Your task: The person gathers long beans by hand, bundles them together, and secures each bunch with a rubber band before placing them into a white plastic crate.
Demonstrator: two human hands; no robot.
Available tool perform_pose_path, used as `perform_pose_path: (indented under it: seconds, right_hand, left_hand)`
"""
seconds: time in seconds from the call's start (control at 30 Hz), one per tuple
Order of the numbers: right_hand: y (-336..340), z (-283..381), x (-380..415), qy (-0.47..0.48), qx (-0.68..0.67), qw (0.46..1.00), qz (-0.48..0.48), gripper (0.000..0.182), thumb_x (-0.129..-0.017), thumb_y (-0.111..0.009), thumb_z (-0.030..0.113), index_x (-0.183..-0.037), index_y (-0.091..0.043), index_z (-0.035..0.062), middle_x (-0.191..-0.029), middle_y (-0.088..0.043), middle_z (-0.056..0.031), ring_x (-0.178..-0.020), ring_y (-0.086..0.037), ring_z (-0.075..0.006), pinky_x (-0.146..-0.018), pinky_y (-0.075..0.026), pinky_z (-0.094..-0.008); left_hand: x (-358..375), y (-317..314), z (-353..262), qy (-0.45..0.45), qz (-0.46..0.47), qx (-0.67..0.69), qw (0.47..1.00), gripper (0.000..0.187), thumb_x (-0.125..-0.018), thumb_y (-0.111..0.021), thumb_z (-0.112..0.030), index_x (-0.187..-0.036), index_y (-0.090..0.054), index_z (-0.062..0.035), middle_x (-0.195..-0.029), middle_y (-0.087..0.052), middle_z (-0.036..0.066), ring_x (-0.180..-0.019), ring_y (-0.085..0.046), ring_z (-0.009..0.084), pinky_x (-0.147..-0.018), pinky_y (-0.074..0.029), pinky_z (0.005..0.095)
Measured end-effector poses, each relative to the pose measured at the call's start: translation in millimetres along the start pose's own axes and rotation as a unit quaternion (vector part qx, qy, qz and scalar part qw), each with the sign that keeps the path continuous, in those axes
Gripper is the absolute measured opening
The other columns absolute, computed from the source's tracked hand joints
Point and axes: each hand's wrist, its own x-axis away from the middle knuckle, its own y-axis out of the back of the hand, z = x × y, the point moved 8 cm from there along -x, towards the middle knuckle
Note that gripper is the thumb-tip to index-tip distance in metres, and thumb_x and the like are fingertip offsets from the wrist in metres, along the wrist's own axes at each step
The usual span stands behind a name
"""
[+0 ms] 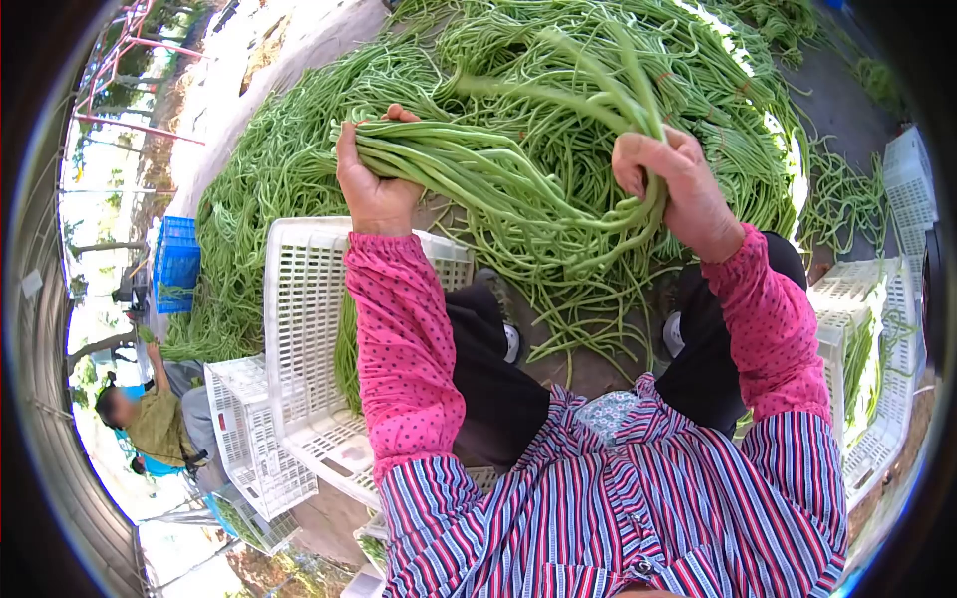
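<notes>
A bundle of long green beans (pixel 478 164) stretches between my two hands above a big heap of the same beans (pixel 289 159). My left hand (pixel 379 177) is wrapped round the bundle's left end, thumb and fingers on either side of it. At the right, my right hand (pixel 678 179) is closed round the other end, where the beans bend upward. Some bean tips above that fist are smeared by motion. Loose beans (pixel 588 309) trail on the floor between my feet.
A white slatted crate (pixel 309 329) stands beside my left forearm, with more white crates (pixel 254 429) behind it. Another white crate (pixel 832 299) with beans is at the right. A blue crate (pixel 176 264) and a seated person (pixel 164 419) are at far left.
</notes>
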Motion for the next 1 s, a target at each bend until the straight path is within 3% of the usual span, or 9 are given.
perform_pose_path:
  seconds: [0.1,0.17,0.37,0.43,0.57,0.6,0.77,0.9,1.0]
  right_hand:
    - [11,8,-5,0.047,-0.041,0.997,-0.04,0.02,-0.089,-0.06,0.023,-0.084,-0.06,0.0036,-0.067,-0.057,0.0009,-0.054,-0.051,-0.0059,-0.049,-0.038,-0.0194]
    - [3,3,-4,0.029,-0.002,0.999,-0.023,0.017,-0.089,-0.062,0.02,-0.085,-0.06,0.0036,-0.065,-0.056,0.0016,-0.052,-0.051,-0.0055,-0.05,-0.041,-0.02]
    - [-28,-11,-12,0.037,0.141,0.989,-0.012,0.014,-0.084,-0.064,0.012,-0.094,-0.067,0.003,-0.066,-0.053,0.0035,-0.054,-0.048,-0.0056,-0.05,-0.04,-0.0211]
    - [-40,-7,-13,0.171,0.267,0.948,0.004,0.018,-0.08,-0.066,0.011,-0.095,-0.067,0.0019,-0.074,-0.054,-0.0023,-0.066,-0.052,-0.0104,-0.06,-0.043,-0.0251]
    - [-35,-19,-16,0.134,0.291,0.947,0.011,0.02,-0.077,-0.069,0.01,-0.095,-0.067,0.0018,-0.079,-0.053,-0.0054,-0.074,-0.053,-0.0136,-0.067,-0.044,-0.0282]
    - [-32,-20,-17,0.134,0.291,0.947,0.01,0.02,-0.077,-0.069,0.01,-0.095,-0.067,0.0018,-0.079,-0.053,-0.0054,-0.074,-0.053,-0.0136,-0.067,-0.044,-0.0282]
    - [-46,-30,-10,0.024,0.16,0.981,0.106,0.022,-0.079,-0.07,0.012,-0.096,-0.063,-0.0006,-0.074,-0.057,0.001,-0.069,-0.05,-0.0057,-0.062,-0.042,-0.0232]
    - [-52,-22,-6,0.02,0.183,0.974,0.131,0.023,-0.082,-0.068,0.013,-0.098,-0.061,-0.0017,-0.07,-0.057,0.0027,-0.064,-0.047,-0.0042,-0.057,-0.041,-0.023]
    - [-48,-25,-3,0.021,0.251,0.956,0.147,0.022,-0.084,-0.065,0.014,-0.097,-0.06,-0.0031,-0.069,-0.055,0.002,-0.063,-0.046,-0.0049,-0.055,-0.039,-0.0237]
  left_hand:
    - [9,-18,10,0.05,0.071,0.036,0.996,0.024,-0.091,-0.054,-0.028,-0.091,-0.055,-0.0042,-0.104,-0.059,0.019,-0.096,-0.056,0.0326,-0.09,-0.046,0.0492]
    - [8,-24,13,0.011,0.071,-0.018,0.997,0.025,-0.091,-0.053,-0.029,-0.091,-0.056,-0.0043,-0.104,-0.059,0.019,-0.096,-0.056,0.0325,-0.09,-0.047,0.0483]
    - [19,-44,52,0.073,0.089,0.013,0.993,0.03,-0.093,-0.05,-0.034,-0.093,-0.055,-0.0041,-0.098,-0.058,0.017,-0.095,-0.057,0.032,-0.087,-0.049,0.0476]
    - [22,-39,52,0.022,0.038,-0.076,0.996,0.03,-0.092,-0.052,-0.033,-0.093,-0.055,-0.0033,-0.097,-0.058,0.016,-0.094,-0.057,0.031,-0.088,-0.048,0.0468]
    - [21,-41,64,0.078,0.109,0.001,0.991,0.041,-0.093,-0.05,-0.035,-0.107,-0.055,0.003,-0.106,-0.059,0.018,-0.102,-0.056,0.0319,-0.094,-0.045,0.046]
    - [25,-40,72,0.153,0.126,0.033,0.98,0.036,-0.093,-0.05,-0.033,-0.103,-0.057,0.0011,-0.106,-0.059,0.018,-0.101,-0.056,0.0313,-0.092,-0.046,0.0455]
    - [27,-38,76,0.113,0.082,0.012,0.99,0.033,-0.093,-0.05,-0.035,-0.092,-0.056,-0.0018,-0.096,-0.06,0.019,-0.092,-0.059,0.0328,-0.084,-0.05,0.046]
    - [23,-32,70,0.105,0.111,-0.045,0.987,0.032,-0.094,-0.047,-0.035,-0.091,-0.057,-0.0043,-0.095,-0.062,0.019,-0.088,-0.06,0.0363,-0.081,-0.049,0.0503]
    - [20,-15,70,0.103,0.045,-0.046,0.993,0.033,-0.094,-0.046,-0.035,-0.087,-0.058,-0.0051,-0.09,-0.063,0.019,-0.085,-0.061,0.0369,-0.078,-0.05,0.0502]
